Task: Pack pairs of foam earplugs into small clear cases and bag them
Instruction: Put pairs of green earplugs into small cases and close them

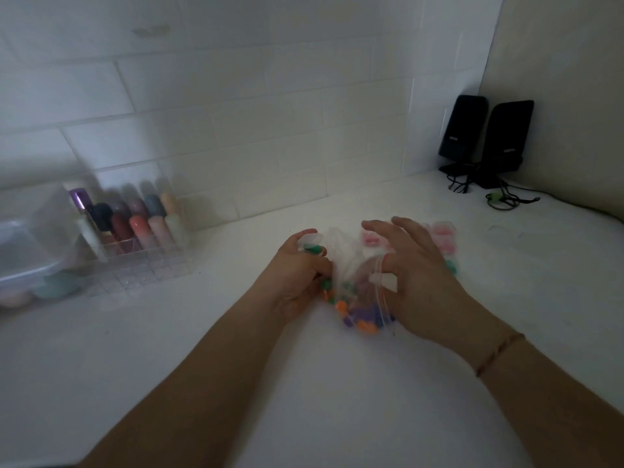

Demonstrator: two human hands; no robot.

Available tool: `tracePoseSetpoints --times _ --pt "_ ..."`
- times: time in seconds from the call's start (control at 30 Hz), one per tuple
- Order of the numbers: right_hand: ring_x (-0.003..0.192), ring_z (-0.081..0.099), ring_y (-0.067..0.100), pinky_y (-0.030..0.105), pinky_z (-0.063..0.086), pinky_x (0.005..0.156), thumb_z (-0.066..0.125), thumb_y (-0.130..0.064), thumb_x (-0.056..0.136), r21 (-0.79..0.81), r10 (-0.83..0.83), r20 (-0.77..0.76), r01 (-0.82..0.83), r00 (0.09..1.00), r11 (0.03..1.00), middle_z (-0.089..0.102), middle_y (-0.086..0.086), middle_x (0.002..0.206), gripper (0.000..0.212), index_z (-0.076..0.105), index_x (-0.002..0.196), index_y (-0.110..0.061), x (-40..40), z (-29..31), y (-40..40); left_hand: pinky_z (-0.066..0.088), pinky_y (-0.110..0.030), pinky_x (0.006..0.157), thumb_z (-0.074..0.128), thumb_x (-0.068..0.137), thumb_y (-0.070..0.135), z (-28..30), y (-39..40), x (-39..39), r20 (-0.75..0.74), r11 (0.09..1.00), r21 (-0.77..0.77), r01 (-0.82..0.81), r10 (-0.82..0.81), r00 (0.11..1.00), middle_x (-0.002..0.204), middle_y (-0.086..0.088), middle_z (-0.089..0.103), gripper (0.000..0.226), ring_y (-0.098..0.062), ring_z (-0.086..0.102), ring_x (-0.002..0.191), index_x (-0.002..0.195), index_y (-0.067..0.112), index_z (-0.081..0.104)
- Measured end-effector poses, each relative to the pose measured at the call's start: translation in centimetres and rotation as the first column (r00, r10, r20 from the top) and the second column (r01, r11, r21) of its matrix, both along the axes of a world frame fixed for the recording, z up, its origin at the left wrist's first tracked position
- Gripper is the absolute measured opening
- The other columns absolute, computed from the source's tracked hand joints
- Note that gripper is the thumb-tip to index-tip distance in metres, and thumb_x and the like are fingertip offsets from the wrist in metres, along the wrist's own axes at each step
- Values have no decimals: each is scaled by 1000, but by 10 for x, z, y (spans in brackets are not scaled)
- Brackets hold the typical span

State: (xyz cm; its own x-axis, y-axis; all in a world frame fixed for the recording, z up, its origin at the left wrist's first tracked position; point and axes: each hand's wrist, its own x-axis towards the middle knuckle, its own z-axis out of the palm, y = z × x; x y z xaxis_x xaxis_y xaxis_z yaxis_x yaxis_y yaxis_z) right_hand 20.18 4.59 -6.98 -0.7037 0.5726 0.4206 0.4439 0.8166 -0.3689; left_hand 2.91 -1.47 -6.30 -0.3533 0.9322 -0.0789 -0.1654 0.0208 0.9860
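Observation:
A clear zip bag [351,265] lies on the white counter between my hands, with orange, purple and green earplugs [359,315] showing through its near end. My left hand [300,278] grips a small clear case [310,244] with green earplugs inside, next to the bag's left edge. My right hand [415,275] hovers over the bag's right side; its thumb is hooked at the bag's zip edge and its fingers are spread. More clear cases with pink earplugs [439,238] lie behind my right hand, partly hidden by it.
A clear organiser [135,241] with coloured tubes stands against the tiled wall at the left, beside a clear lidded box [30,244]. Two black speakers [486,140] with cables sit in the far right corner.

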Motion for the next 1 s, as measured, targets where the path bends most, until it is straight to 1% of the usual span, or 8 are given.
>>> tracePoseSetpoints --times 0.1,0.2,0.27,0.33,0.4,0.5,0.73,1.0 --pt "141 23 20 47 23 114 73 -41 76 -55 101 63 -98 993 994 40 -19 142 5 68 76 -41 25 24 3 29 -31 54 44 56 -22 1 -2 -4 42 998 -7 -63 63 997 89 -14 43 29 -29 40 70 82 -9 44" --pt "129 35 -6 34 27 112 79 -35 71 -216 132 43 -120 990 969 47 -35 129 12 70 72 -43 52 49 6 32 -30 57 36 69 -28 3 -3 -4 123 995 -43 -95 99 987 79 -12 46 44 -24 47 64 74 12 52" --pt "123 39 -16 32 28 112 77 -35 69 -329 146 42 -124 988 936 57 -37 116 9 71 70 -41 66 60 9 36 -29 56 40 77 -24 6 -3 -2 146 995 -59 -78 86 985 77 -11 51 42 -21 49 59 87 12 58" --pt "119 48 -13 34 36 110 70 -48 66 -344 177 9 -163 984 925 63 -33 111 11 71 72 -38 75 65 10 43 -26 54 50 85 -12 8 -2 -3 166 989 -89 -120 134 977 81 -9 57 33 -19 53 57 107 11 60" --pt "109 61 -3 29 51 97 66 -56 66 -349 183 -121 -214 976 912 69 -25 105 25 72 75 -33 74 69 8 48 -28 62 57 90 6 9 0 -5 110 978 -70 -197 204 973 86 -6 61 18 -19 57 66 106 13 63" --pt "88 70 7 31 56 83 71 -34 71 -277 103 -341 -205 934 939 73 -17 95 7 71 73 -28 60 65 1 49 -33 74 56 94 23 13 -2 -2 -24 967 55 -249 250 968 87 -6 64 15 -19 58 74 100 13 64" --pt "93 62 5 20 50 77 69 -22 83 50 53 -460 -34 886 998 67 -9 102 5 72 83 -18 25 49 -18 43 -27 56 51 90 38 26 -15 25 185 971 183 155 -189 964 83 -10 60 37 -18 52 60 105 5 60" --pt "98 58 1 31 47 80 69 -27 80 19 37 -342 -33 939 999 59 -19 114 4 68 81 -30 19 35 -16 46 -22 53 53 90 44 25 -21 27 256 924 121 364 -383 888 82 -10 61 44 -15 53 57 106 3 60"
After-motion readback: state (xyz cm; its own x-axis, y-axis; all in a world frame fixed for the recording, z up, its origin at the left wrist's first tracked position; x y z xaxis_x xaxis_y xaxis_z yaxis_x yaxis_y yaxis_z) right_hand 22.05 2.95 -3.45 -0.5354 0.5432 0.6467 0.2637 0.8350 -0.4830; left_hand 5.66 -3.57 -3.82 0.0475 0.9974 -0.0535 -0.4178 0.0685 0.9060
